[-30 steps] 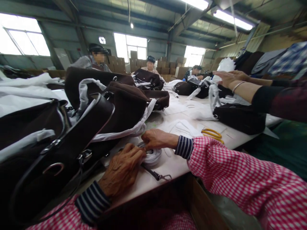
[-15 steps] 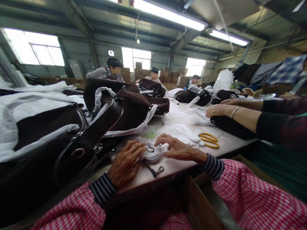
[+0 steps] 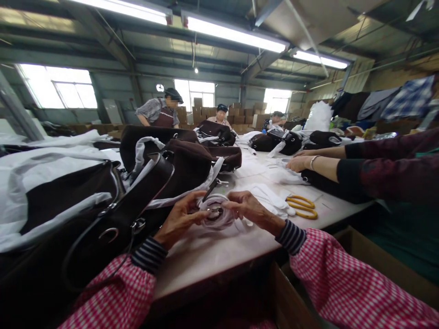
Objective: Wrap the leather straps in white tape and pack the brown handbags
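Between my hands is a round coil (image 3: 221, 224), apparently a strap wrapped in white material, with a small metal piece at its centre. A dark strap end (image 3: 210, 189) with a metal clasp sticks out from the far side of the coil. My left hand (image 3: 180, 217) grips the coil's left side between thumb and fingers. From the right, my right hand (image 3: 255, 209) pinches the coil, its fingertips near the metal centre. Left of my hands lie dark brown handbags (image 3: 190, 162), their handles partly wrapped in white.
Yellow-handled scissors (image 3: 302, 205) and white gloves (image 3: 270, 201) lie to the right on the table (image 3: 206, 260). A co-worker's arms (image 3: 318, 164) rest over a dark bag further right. An open cardboard box (image 3: 360, 246) stands below the table edge. Other people work at the far end.
Both hands have closed on the coil. Its strap end with the clasp, which pointed toward me, now points away. A person at the back left has moved and stands more upright.
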Available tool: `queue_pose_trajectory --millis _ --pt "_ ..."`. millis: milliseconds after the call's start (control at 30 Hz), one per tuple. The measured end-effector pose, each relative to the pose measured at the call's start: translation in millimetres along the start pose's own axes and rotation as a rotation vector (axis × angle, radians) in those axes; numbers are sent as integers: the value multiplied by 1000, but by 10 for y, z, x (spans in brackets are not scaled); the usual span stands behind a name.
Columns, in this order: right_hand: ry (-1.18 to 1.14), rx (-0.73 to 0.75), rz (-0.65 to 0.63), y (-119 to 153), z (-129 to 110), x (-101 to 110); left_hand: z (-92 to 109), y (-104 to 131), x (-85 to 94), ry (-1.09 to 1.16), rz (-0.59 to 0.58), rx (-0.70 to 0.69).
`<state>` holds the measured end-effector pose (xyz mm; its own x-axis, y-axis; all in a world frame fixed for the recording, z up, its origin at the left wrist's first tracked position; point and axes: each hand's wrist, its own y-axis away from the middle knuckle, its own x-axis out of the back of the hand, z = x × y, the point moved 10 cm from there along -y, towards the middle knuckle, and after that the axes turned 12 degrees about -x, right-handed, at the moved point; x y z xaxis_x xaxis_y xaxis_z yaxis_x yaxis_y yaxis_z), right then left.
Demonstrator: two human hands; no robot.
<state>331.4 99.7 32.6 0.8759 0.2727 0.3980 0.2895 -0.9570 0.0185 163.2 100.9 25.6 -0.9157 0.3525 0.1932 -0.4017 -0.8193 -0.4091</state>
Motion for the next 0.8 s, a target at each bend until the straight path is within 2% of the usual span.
queue_pose_trajectory --millis 133,233,333,400,467,533,600,800 --pt "-68 -72 -19 13 46 -30 -141 72 -99 192 14 120" --pt "-11 -90 -5 39 145 -97 -277 169 -138 267 41 172" --pt "130 48 207 128 32 -5 -325 217 -134 309 76 180" --pt "273 210 403 277 -187 59 -329 225 -124 309 81 183" --pt "461 372 500 423 -427 -17 -329 221 -128 305 60 181" --pt "640 481 460 479 -581 -206 -333 211 -127 308 44 172" --pt "758 522 387 467 -631 -369 -360 211 -109 318 53 178" --pt "883 504 291 354 -633 -554 -392 219 -124 354 43 182"
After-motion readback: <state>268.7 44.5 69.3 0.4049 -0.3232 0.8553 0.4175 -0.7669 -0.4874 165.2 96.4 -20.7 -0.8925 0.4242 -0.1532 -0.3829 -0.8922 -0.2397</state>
